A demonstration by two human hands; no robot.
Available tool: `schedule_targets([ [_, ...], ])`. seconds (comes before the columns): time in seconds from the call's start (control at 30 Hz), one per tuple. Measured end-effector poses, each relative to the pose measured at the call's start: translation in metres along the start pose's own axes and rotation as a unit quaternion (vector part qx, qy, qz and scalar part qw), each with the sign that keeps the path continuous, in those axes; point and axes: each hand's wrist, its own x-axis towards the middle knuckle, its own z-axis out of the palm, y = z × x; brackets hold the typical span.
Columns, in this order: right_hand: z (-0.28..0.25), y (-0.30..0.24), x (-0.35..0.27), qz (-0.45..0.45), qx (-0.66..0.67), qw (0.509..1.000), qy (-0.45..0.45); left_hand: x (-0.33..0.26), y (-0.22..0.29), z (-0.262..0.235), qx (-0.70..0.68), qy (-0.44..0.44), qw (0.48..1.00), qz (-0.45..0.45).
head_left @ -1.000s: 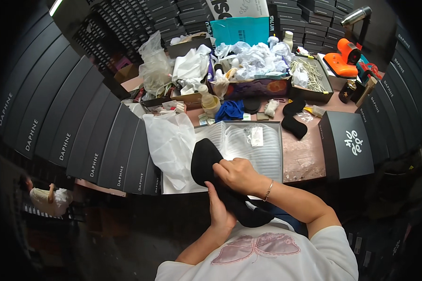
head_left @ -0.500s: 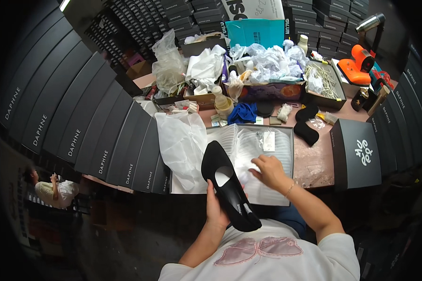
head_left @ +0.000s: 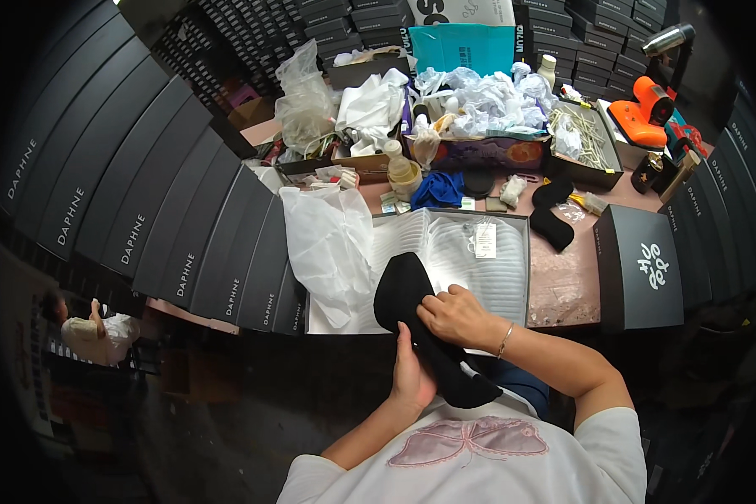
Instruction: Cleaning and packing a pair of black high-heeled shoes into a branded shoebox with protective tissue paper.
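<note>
A black pump is held over the near edge of an open shoebox, toe pointing up and away. My left hand grips it from the left side, thumb along the edge. My right hand lies over the shoe's opening with fingers curled and closed at it; what they pinch is hidden. Behind the shoe, ridged white padding lines the box, and a white paper tag rests on it. White tissue paper drapes over the box's left part.
Dark shoeboxes rise in a stack on the left; another box stands at right. Across the table are a bottle, blue cloth, crumpled paper, black pads and an orange device. A person sits far left.
My right hand has moved from above the box leftward onto the shoe's opening. The shoe has turned slightly and shifted to the right in my left hand.
</note>
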Motion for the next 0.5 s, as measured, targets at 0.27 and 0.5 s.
schedule_targets([
  [0.27, 0.012, -0.005, -0.001, 0.000, 0.041, 0.999, 0.018, 0.002, -0.007, -0.019, 0.002, -0.005, 1.000, 0.019],
  [0.5, -0.048, -0.015, -0.030, 0.014, 0.143, 0.988, 0.061, 0.005, 0.023, -0.011, -0.014, 0.020, 0.998, 0.052],
])
